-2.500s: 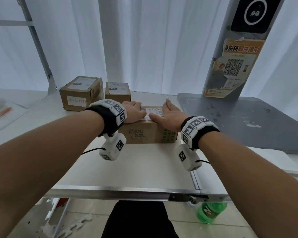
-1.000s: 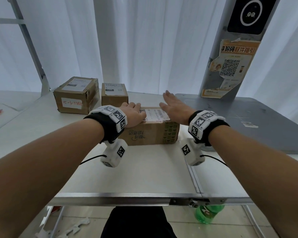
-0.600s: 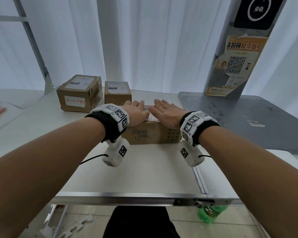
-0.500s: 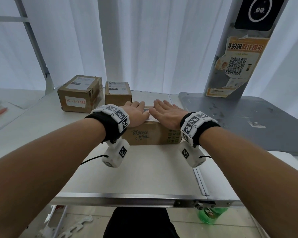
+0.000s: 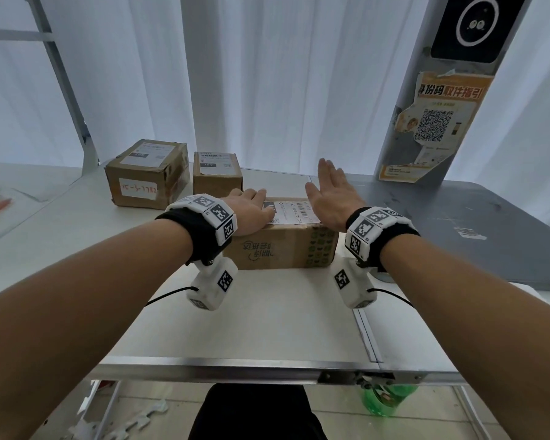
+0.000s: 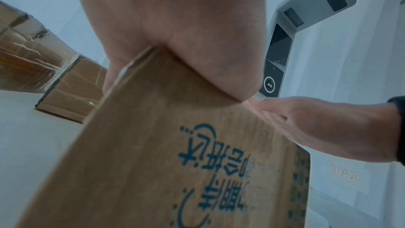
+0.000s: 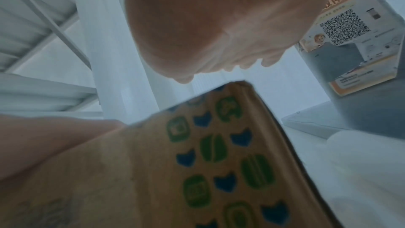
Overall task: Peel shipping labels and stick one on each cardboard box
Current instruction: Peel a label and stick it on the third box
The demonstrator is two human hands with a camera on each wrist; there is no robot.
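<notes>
Right now the printed cardboard box sits mid-worktop, its front face toward the person, with a white shipping label lying flat across its top. The left hand rests palm-down on the box's left end, fingers relaxed and covering the label's left edge, grasping nothing. The right hand is flat and released, its fingers lifted clear above the box's right end; only the heel of the palm seems to touch the label's right edge, though the wrist view is too blurred to be sure.

Risks from here, as I judge them:
- With the right hand off, the label's right end may not be fully pressed; a lifted corner could curl or snag.
- A fresh sweep back across the paper could push a crease or trap a bubble if it starts from the wrong side.
- Leaning on the left end alone may skid the box along the smooth white worktop.

Two labelled boxes stand at the worktop's far left, well apart from the hands.
</notes>
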